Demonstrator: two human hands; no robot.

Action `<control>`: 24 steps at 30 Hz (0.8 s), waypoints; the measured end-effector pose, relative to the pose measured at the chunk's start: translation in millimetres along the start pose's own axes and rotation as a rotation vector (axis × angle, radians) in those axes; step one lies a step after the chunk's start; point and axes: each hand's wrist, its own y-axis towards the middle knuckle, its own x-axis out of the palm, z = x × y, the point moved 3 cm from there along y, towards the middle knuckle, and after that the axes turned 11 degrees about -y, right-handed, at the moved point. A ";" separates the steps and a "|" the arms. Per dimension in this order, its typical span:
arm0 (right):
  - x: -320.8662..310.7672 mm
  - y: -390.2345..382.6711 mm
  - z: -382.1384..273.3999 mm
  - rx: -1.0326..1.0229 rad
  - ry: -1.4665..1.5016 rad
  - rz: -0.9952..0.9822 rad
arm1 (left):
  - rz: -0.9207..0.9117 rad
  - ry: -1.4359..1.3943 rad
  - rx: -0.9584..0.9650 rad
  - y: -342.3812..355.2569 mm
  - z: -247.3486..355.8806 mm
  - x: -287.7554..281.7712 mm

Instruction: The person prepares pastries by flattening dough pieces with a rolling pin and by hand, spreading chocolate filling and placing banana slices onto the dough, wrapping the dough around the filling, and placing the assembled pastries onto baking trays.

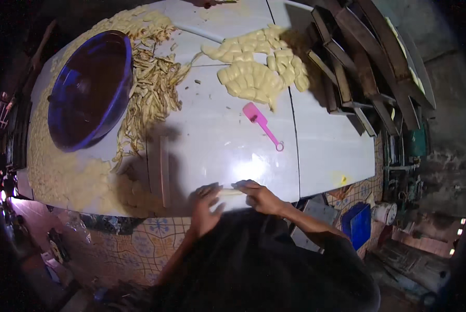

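Note:
At the front edge of the white table (326, 151), a pale dough strip (230, 192) lies crosswise between my two hands. My left hand (205, 205) curls its fingers over the strip's left end, while my right hand (259, 196) has its fingers bent onto the other end. A long, narrow bar (164, 171) lies just left of them. Farther forward is a pink scoop (253, 114) with a ringed handle. Soft pale dough pieces (253, 80) are grouped at the back, and thin browned pieces (152, 78) are heaped beside the large blue basin (90, 91).
Stacked dark, narrow troughs (358, 57) occupy the back right. More pale pieces (71, 177) cover the table's left side. Below the right edge, on the patterned floor (168, 244), stand a blue crate (355, 226) and a white container (384, 213). A pale rod (196, 32) lies at the back.

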 end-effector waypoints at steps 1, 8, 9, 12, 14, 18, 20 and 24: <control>1.4 -6.3 3.1 -0.029 -0.078 0.007 | 0.009 0.108 0.077 -2.0 14.7 5.9; -82.6 36.0 45.9 0.164 -0.053 0.325 | 0.169 0.137 0.222 20.1 44.3 17.6; -110.4 46.4 69.7 0.064 -0.082 0.527 | 0.234 0.398 0.374 37.1 72.6 23.0; -192.2 86.8 83.9 0.261 -0.148 0.587 | 0.170 0.409 0.545 108.2 88.5 31.1; -223.7 109.8 94.1 0.246 -0.196 0.600 | 0.062 0.345 0.584 160.1 99.0 43.7; -250.4 116.7 107.8 0.236 -0.232 0.567 | 0.091 0.354 0.693 221.1 100.4 61.1; -245.9 97.5 117.9 0.219 -0.248 0.587 | 0.149 0.247 0.610 232.2 93.9 59.6; -205.1 98.4 107.3 0.072 -0.221 0.506 | 0.212 0.447 0.412 232.4 62.9 45.4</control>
